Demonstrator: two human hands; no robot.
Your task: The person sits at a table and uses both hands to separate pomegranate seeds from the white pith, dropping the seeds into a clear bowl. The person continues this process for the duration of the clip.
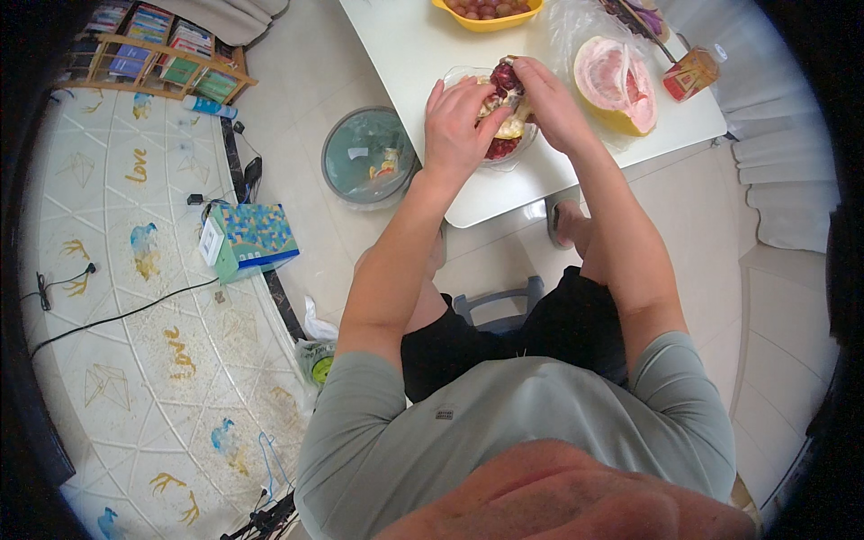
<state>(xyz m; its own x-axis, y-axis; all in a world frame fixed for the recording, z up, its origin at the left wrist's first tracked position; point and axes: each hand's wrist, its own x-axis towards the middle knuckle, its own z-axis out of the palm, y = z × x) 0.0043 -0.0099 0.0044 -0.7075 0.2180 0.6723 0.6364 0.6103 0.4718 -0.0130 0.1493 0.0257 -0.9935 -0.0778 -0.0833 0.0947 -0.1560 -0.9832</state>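
Observation:
Both hands grip an opened pomegranate piece [506, 79] with dark red seeds and pale yellow pith. My left hand [457, 128] holds its left side, the fingers bent over the pith. On the right, my right hand [550, 101] wraps the other side, thumb and fingers near the top. Beneath them stands a clear bowl [528, 147] with a scalloped rim, partly hidden by the hands. Red pomegranate seeds [502, 148] show in it under the near edge of the pith. Fingertips on the underside are hidden.
On the white table [499, 196] are a cut pomelo [615, 88], a clear plastic bag [563, 40], a yellow basket [489, 25] of grapes and a juice bottle [692, 73]. A lined round bin [370, 158] stands on the floor at the table's left edge.

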